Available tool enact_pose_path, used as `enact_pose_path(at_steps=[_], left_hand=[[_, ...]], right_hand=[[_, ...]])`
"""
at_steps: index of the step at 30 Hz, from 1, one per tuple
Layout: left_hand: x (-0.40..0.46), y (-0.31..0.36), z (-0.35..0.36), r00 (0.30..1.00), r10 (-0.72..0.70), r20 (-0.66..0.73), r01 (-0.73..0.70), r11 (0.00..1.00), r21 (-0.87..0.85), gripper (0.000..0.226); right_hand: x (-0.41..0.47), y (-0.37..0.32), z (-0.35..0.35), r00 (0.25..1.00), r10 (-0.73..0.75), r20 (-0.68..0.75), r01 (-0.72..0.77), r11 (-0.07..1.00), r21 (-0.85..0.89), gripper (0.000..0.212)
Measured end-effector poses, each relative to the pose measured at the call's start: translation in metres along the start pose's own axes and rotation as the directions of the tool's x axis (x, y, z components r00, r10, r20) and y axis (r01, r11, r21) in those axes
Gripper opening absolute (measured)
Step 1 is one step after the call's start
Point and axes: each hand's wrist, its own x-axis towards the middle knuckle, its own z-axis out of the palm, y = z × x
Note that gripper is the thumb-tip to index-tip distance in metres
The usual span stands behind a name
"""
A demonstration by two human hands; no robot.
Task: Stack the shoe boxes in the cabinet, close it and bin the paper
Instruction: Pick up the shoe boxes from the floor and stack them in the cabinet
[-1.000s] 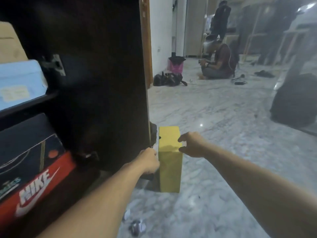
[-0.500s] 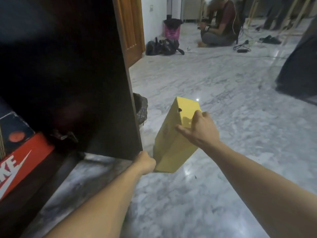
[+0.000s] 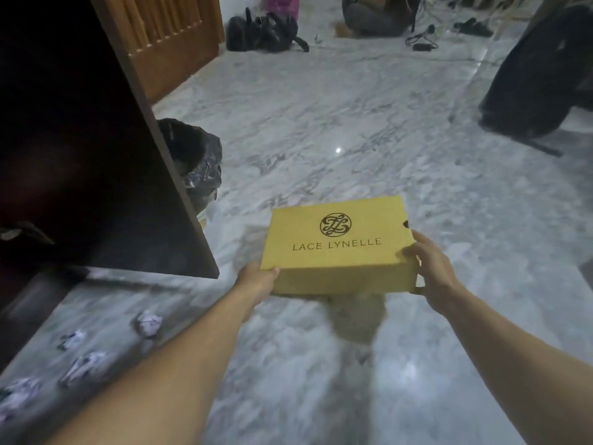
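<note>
The yellow shoe box [image 3: 337,248] marked LACE LYNELLE is held lid-up and about level above the marble floor [image 3: 353,123], to the right of the open cabinet door [image 3: 106,175]. The left hand [image 3: 256,281] grips its near left corner, thumb tip on the lid edge and the fingers hidden underneath; the right hand [image 3: 431,263] clasps the right end, thumb over the top rim and fingers curled below, so both hands are closed round the box.

The hold looks light for a box carried by its ends: judging from the thumb-only contact on the left, a quick swing could let that corner drop or lift the lid. The door's near bottom corner stands just left of the box, and a straight sweep left would likely clip it; going round the near side seems safer. Crumpled paper [image 3: 147,322] lies scattered on the floor at near left, in front of the cabinet, where a foot or knee could skid on it. A black bin bag [image 3: 199,162] sits behind the door. To the right and far side the floor gives wide room; a seated person [image 3: 372,14] is well apart at the far end
</note>
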Motion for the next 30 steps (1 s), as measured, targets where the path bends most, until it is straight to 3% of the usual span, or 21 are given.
enact_pose_path(at_steps=[4,8,13,16,18,20,25,30], left_hand=[[0.008,-0.006,0.01,1.0,0.0,0.029,0.002,0.998,-0.056,0.026],[0.009,-0.007,0.016,0.999,-0.008,0.038,0.013,0.993,-0.12,0.017],[-0.002,-0.001,0.016,0.999,0.038,0.0,-0.037,0.993,-0.109,0.01],[-0.015,0.005,0.008,0.998,0.061,0.021,-0.058,0.989,-0.135,0.037],[-0.024,0.011,0.003,0.995,0.097,-0.002,-0.097,0.983,-0.157,0.021],[-0.037,0.02,-0.003,0.987,0.149,-0.068,-0.159,0.97,-0.187,0.015],[-0.086,0.046,-0.023,0.972,0.183,-0.15,-0.211,0.957,-0.201,0.048],[-0.144,0.063,-0.055,0.947,0.262,-0.188,-0.287,0.949,-0.126,0.059]], right_hand=[[0.006,0.03,-0.006,0.99,0.142,-0.028,-0.141,0.99,0.01,0.058],[0.005,0.041,-0.008,0.993,0.117,0.032,-0.115,0.991,-0.068,0.075],[-0.008,0.035,-0.01,0.997,-0.01,0.071,0.026,0.974,-0.224,0.052],[-0.017,0.022,-0.014,0.997,-0.06,0.05,0.07,0.966,-0.248,0.067],[-0.024,0.013,-0.021,0.997,-0.07,0.029,0.075,0.954,-0.29,0.072],[-0.037,0.002,-0.027,0.996,-0.093,0.014,0.092,0.938,-0.334,0.063],[-0.083,-0.028,-0.041,0.981,-0.188,0.04,0.189,0.909,-0.37,0.057],[-0.141,-0.068,-0.057,0.966,-0.256,0.047,0.257,0.91,-0.324,0.054]])
